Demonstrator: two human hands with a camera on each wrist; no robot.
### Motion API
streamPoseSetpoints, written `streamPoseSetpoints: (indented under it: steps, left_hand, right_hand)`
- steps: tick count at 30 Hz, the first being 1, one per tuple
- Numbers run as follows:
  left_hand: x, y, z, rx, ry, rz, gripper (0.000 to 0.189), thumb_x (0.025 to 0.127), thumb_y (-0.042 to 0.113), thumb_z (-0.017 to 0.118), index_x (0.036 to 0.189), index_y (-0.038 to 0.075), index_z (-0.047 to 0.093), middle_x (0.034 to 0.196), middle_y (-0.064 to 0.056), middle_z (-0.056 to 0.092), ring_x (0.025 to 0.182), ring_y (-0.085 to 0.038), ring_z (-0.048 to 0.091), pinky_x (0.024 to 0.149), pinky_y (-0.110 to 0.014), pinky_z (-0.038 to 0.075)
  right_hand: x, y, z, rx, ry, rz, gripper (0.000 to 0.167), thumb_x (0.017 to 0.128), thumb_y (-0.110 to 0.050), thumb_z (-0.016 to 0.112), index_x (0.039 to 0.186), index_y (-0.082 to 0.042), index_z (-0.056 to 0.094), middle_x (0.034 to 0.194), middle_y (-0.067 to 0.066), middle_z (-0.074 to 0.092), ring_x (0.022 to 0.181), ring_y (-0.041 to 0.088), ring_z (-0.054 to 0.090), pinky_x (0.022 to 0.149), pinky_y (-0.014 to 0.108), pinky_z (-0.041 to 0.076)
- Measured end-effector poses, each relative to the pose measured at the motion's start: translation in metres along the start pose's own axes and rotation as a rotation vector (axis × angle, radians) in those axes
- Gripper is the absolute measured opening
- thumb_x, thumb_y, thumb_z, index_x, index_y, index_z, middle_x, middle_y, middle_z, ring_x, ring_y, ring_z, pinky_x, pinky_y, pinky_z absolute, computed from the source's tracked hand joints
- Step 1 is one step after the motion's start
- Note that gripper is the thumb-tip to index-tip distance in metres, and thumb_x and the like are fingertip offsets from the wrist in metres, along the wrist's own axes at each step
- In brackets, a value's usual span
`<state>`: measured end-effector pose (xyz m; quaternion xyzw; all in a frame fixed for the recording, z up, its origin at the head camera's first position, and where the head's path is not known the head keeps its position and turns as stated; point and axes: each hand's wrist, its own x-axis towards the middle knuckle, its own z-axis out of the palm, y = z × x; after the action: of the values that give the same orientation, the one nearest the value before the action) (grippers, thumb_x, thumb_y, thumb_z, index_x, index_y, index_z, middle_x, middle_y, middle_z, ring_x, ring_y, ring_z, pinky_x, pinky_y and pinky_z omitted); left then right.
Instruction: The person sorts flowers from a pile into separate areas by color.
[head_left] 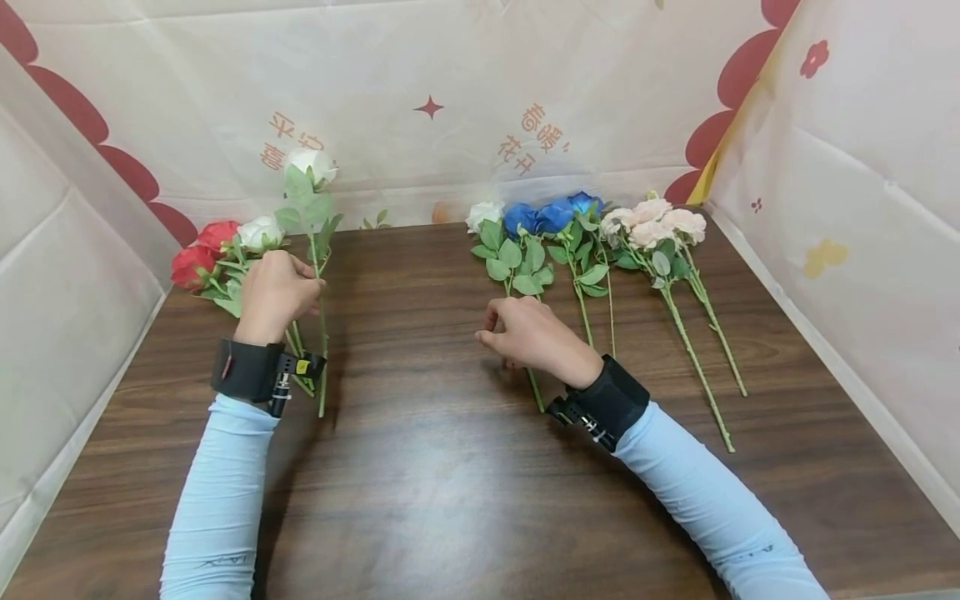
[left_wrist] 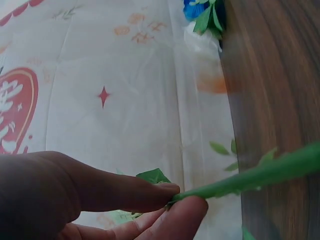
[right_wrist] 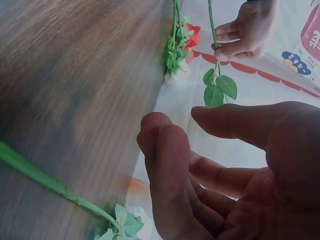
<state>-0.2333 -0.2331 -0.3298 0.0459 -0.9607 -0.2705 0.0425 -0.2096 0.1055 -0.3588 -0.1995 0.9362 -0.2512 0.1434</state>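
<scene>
My left hand (head_left: 274, 292) pinches the green stem (left_wrist: 240, 180) of a white rose (head_left: 318, 165) between thumb and fingertips. This rose stands upright, its bloom against the backdrop and its stem running down over the table. Just behind that hand lie red roses (head_left: 193, 265) and another white rose (head_left: 260, 233), their stems partly hidden. My right hand (head_left: 534, 335) hovers over the stem of a white rose (head_left: 485, 217) at the table's middle. In the right wrist view its thumb (right_wrist: 235, 120) stands apart from the loosely bent fingers, with nothing between them.
Beside the middle white rose lie several blue roses (head_left: 553, 216) with leafy stems. Farther right are pale pink flowers (head_left: 652, 223), stems pointing toward the front. A pale printed cloth (head_left: 427, 58) walls the brown wooden table (head_left: 420, 467) at the back and sides.
</scene>
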Motion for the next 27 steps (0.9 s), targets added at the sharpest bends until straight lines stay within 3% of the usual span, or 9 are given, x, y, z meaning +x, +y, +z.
streamPoseSetpoints:
  steps: [5,10,15,20,27]
  left_hand:
    - [-0.003,0.014,0.007,-0.076,-0.076,0.005,0.027,0.096,0.018,0.068,0.108,-0.005,0.075,0.081,-0.019,0.079,0.059,-0.02,0.076,0.09,-0.051,0.057]
    - [-0.007,0.029,0.017,-0.132,-0.185,-0.005,0.025,0.098,0.019,0.068,0.111,-0.002,0.073,0.096,-0.02,0.079,0.068,-0.022,0.079,0.091,-0.048,0.059]
    - [-0.013,0.048,0.033,-0.201,-0.271,0.019,0.024,0.098,0.017,0.069,0.114,0.0,0.071,0.106,-0.02,0.078,0.078,-0.03,0.08,0.079,-0.043,0.063]
    - [-0.024,0.068,0.05,-0.324,-0.315,0.075,0.023,0.099,0.016,0.07,0.115,0.0,0.069,0.106,-0.021,0.076,0.08,-0.036,0.078,0.076,-0.046,0.064]
    - [-0.042,0.088,0.069,-0.53,-0.298,0.14,0.018,0.099,0.012,0.069,0.112,0.0,0.066,0.099,-0.02,0.074,0.073,-0.034,0.076,0.073,-0.048,0.064]
  right_hand:
    - [0.001,0.002,0.0,0.002,0.01,-0.004,0.02,0.103,-0.029,0.065,0.104,-0.009,0.067,0.07,0.009,0.074,0.051,0.018,0.068,0.071,0.035,0.056]
    - [0.001,0.002,0.001,-0.006,0.005,0.001,0.02,0.103,-0.029,0.065,0.105,-0.01,0.067,0.068,0.008,0.074,0.053,0.02,0.07,0.081,0.039,0.056]
    - [-0.001,-0.002,0.004,0.026,0.001,-0.004,0.02,0.103,-0.03,0.064,0.105,-0.01,0.067,0.072,0.007,0.075,0.054,0.02,0.071,0.073,0.035,0.057]
    - [-0.001,-0.009,0.007,0.099,-0.021,-0.058,0.023,0.104,-0.033,0.063,0.103,-0.011,0.067,0.076,0.01,0.076,0.055,0.02,0.071,0.06,0.031,0.056]
    - [-0.003,-0.018,0.012,0.273,-0.11,-0.067,0.029,0.105,-0.037,0.061,0.109,-0.009,0.068,0.078,0.018,0.074,0.056,0.02,0.072,0.059,0.042,0.062]
